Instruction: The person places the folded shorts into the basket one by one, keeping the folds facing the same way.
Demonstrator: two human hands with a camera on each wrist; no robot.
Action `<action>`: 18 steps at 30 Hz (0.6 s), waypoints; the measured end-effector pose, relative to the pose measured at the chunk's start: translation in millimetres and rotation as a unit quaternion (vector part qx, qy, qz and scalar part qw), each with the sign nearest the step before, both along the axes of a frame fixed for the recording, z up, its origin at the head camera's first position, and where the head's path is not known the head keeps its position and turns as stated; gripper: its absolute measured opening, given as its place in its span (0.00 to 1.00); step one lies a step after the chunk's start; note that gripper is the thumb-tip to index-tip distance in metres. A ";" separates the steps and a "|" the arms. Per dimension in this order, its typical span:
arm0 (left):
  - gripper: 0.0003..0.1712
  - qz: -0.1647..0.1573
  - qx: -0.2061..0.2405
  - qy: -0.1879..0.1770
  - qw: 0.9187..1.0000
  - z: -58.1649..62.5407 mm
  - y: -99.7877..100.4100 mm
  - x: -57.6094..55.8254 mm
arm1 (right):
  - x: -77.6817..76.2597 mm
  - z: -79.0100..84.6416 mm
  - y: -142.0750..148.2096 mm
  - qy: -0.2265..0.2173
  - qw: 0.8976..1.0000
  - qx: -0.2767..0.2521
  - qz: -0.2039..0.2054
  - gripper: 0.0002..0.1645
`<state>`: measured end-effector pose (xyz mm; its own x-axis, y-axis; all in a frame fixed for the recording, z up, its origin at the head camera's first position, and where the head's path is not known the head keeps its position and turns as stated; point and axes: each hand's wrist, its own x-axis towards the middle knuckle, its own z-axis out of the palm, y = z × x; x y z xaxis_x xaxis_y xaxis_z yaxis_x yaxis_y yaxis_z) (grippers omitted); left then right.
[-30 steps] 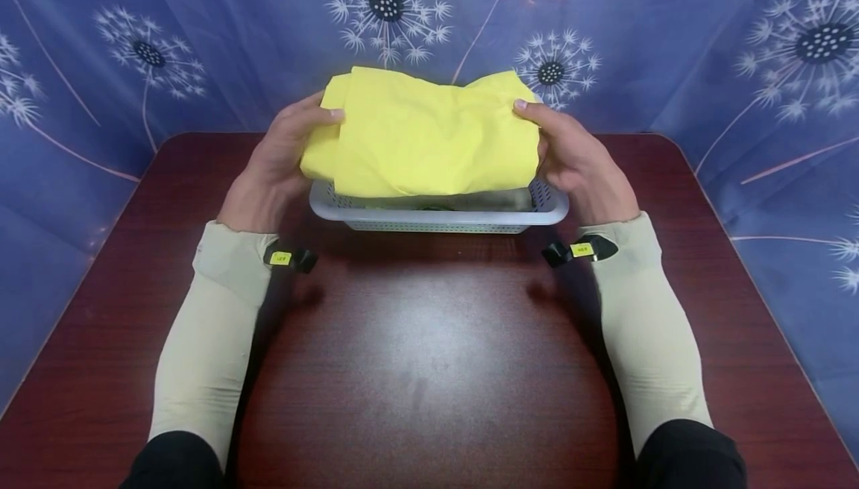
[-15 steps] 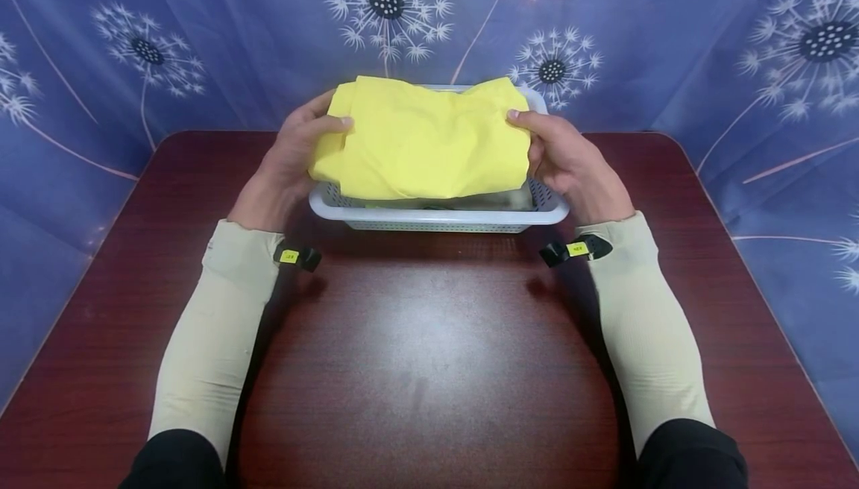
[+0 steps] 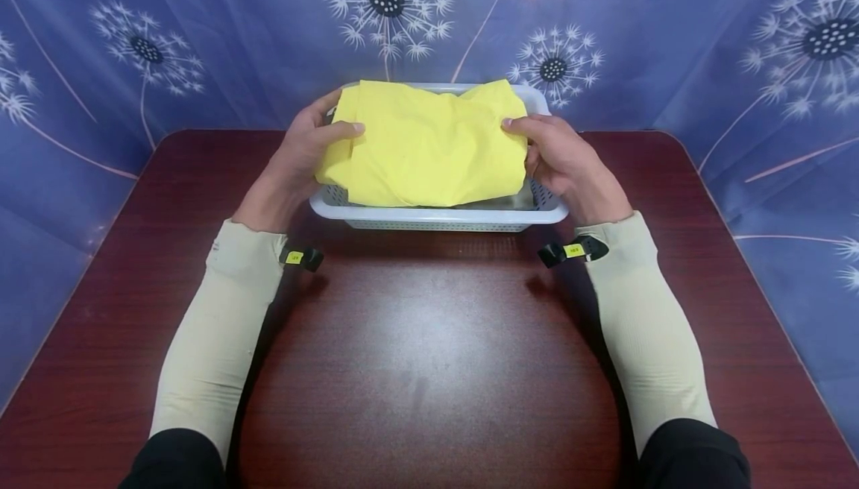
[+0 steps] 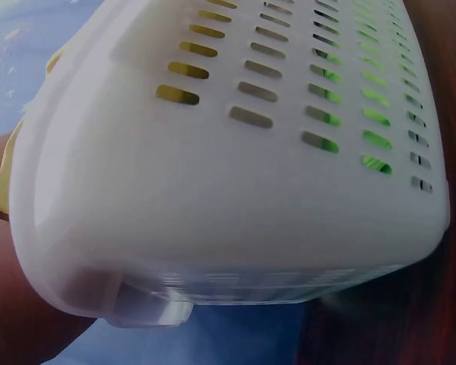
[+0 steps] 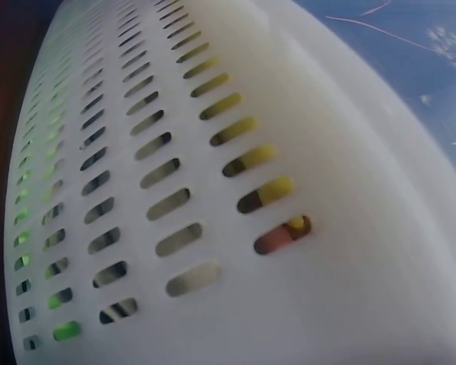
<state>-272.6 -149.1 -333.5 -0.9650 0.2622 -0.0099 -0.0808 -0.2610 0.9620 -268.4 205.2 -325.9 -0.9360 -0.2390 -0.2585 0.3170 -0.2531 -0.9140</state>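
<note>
A folded yellow cloth (image 3: 436,146) is held level between both hands, over and partly within the mouth of a pale plastic basket (image 3: 439,215). My left hand (image 3: 295,150) grips the cloth's left end, thumb on top and the other fingers mostly hidden beneath. At the opposite end my right hand (image 3: 570,157) pinches it the same way. Grey-green folded fabric (image 3: 517,198) shows under the cloth's front right corner. In the left wrist view the slotted basket wall (image 4: 213,205) fills most of the picture. Yellow, grey and green show through slots in both wrist views.
The basket stands at the back of a dark reddish-brown table (image 3: 429,370), close to a blue curtain (image 3: 255,34) with dandelion prints. Both forearms, in pale sleeves, reach along the sides, a small black wrist camera (image 3: 309,259) on each.
The yellow cloth has come down into the basket's opening, and both hands have moved slightly inward with it. More of the basket's back rim is now visible. Neither hand has let go.
</note>
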 end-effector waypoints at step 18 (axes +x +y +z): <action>0.52 0.020 -0.187 -0.009 0.982 3.9 8.2 1.5 | 1.4 0.5 -2.4 0.016 0.998 0.063 0.020 0.22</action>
